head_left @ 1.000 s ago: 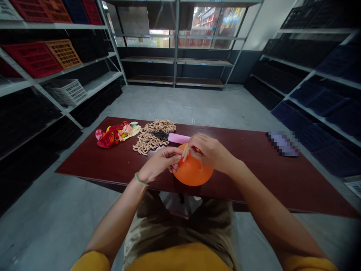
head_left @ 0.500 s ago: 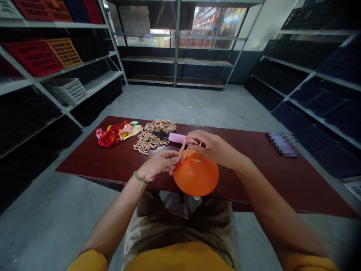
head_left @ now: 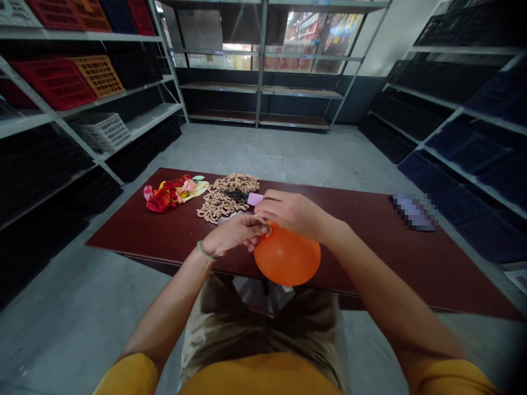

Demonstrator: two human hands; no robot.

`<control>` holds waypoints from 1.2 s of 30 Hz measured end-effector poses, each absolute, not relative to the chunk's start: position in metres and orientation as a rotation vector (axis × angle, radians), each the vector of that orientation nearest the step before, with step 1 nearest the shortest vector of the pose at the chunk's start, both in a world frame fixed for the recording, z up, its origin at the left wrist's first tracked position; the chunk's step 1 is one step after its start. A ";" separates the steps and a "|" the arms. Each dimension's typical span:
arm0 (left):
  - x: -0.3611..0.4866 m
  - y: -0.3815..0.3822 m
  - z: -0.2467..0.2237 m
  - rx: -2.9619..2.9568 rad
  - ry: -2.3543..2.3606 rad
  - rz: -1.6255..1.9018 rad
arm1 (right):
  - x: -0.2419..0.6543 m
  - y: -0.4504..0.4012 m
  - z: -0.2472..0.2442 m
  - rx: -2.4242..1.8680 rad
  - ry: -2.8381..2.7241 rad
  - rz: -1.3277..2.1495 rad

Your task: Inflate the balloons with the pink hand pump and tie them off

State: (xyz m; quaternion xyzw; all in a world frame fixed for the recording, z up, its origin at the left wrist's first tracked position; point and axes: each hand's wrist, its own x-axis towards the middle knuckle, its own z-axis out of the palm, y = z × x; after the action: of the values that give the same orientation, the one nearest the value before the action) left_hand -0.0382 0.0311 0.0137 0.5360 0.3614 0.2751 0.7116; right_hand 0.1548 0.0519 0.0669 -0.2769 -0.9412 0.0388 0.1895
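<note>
Left hand (head_left: 235,235), at frame centre, pinches tan cord (head_left: 269,229) between thumb and fingers at an inflated orange balloon (head_left: 288,259). Right hand (head_left: 294,214) is curled above; its hold cannot be determined.

The right fingers (head_left: 268,204) have moved closer to the left fingers (head_left: 258,230).

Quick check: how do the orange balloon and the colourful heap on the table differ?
The orange balloon is rounded and inflated; the colourful heap is limp and crumpled. The balloon is plain orange; the heap mixes red, yellow, pink and pale green. The balloon is at the left hand and right hand; the heap lies untouched on the table.
</note>
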 end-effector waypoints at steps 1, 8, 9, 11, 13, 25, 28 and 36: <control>-0.039 0.032 0.013 1.208 0.808 0.597 | 0.154 0.054 0.066 -0.752 -2.653 0.172; -0.040 0.035 0.005 1.221 0.844 0.605 | 0.149 0.063 0.056 -0.862 -2.605 0.409; -0.039 0.035 0.004 1.220 0.854 0.615 | 0.148 0.064 0.055 -0.877 -2.600 0.411; -0.039 0.034 0.002 1.215 0.871 0.638 | 0.146 0.066 0.054 -0.897 -2.581 0.431; -0.038 0.033 0.001 1.206 0.868 0.655 | 0.147 0.069 0.054 -0.892 -2.561 0.501; -0.043 0.034 -0.001 1.143 0.788 0.705 | 0.169 0.080 0.038 -1.152 -2.126 0.931; -0.040 0.031 -0.006 1.063 0.793 0.771 | 0.173 0.073 0.030 -1.202 -2.066 0.778; -0.034 0.025 -0.009 0.934 0.761 0.787 | 0.181 0.043 0.042 -0.969 -2.252 0.353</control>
State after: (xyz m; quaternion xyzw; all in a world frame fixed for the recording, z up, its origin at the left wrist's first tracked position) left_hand -0.0336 0.0253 -0.0087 0.4279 0.3483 0.3606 0.7520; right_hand 0.1815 0.0426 0.0417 -0.3699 -0.8595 0.1348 0.3260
